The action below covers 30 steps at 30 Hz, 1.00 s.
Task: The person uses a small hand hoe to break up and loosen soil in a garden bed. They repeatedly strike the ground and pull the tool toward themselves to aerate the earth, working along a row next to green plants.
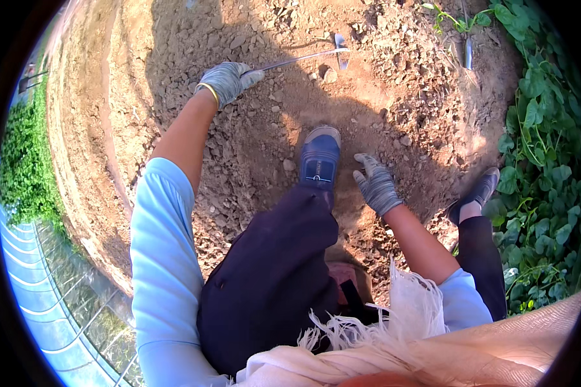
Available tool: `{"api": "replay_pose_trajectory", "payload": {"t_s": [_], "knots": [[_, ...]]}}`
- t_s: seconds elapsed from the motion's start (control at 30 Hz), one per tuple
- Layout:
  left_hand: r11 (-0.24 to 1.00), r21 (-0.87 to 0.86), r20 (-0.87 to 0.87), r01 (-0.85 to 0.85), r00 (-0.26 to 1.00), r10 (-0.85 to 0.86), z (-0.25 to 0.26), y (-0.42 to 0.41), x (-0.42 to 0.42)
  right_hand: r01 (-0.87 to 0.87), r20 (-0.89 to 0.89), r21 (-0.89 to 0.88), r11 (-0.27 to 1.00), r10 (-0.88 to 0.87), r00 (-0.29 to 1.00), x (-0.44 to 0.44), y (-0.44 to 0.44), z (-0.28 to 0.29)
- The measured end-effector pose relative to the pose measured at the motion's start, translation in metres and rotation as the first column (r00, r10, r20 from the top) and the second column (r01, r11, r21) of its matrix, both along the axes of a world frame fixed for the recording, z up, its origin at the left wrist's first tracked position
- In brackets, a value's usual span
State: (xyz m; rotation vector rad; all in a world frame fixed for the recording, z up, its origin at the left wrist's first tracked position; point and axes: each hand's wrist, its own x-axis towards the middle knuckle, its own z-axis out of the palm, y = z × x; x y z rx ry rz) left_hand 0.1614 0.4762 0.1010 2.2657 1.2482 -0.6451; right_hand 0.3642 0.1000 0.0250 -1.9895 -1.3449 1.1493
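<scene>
My left hand (230,83), in a grey knit glove, is closed around the handle end of a small hand hoe. The hoe's thin metal shaft (298,59) stretches off to the right, and its shiny blade (341,51) rests at the soil. Close to that blade is a small round hollow or lump (328,73); which one cannot be told. My right hand (376,184), gloved alike, hangs low over the ground with fingers apart and nothing in them. A blue shoe (320,155) stands on the soil just left of it.
Loose, cloddy soil (252,145) spreads around my feet. Leafy vines (537,159) line the right side, where a metal rod-like piece (468,54) lies. A second shoe (479,191) is beside them. At far left are green plants (26,155) and a hooped blue structure (43,300).
</scene>
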Motion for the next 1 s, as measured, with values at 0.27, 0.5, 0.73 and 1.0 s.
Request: {"api": "replay_pose_trajectory", "payload": {"t_s": [0.27, 0.5, 0.73, 1.0], "knots": [[0.985, -0.083, -0.127, -0.148, 0.982, 0.137, 0.006, 0.043, -0.046, -0.044, 0.047, 0.054, 0.998, 0.041, 0.998, -0.001, 0.017, 0.015], [0.922, 0.005, 0.156, -0.386, 0.911, 0.381, -0.021, 0.018, -0.153, -0.029, -0.016, 0.128, 0.991, 0.031, 0.999, -0.009, 0.019, 0.017], [0.363, -0.914, 0.354, -0.184, 0.079, 0.932, -0.029, -0.160, 0.022, 0.213, -0.258, 0.145, 0.966, -0.171, 0.951, -0.010, 0.067, 0.040], [0.732, -0.650, 0.675, -0.203, 0.288, 0.679, -0.074, -0.202, 0.067, 0.115, -0.088, -0.038, 0.993, -0.118, 0.989, 0.011, 0.105, 0.060]]}}
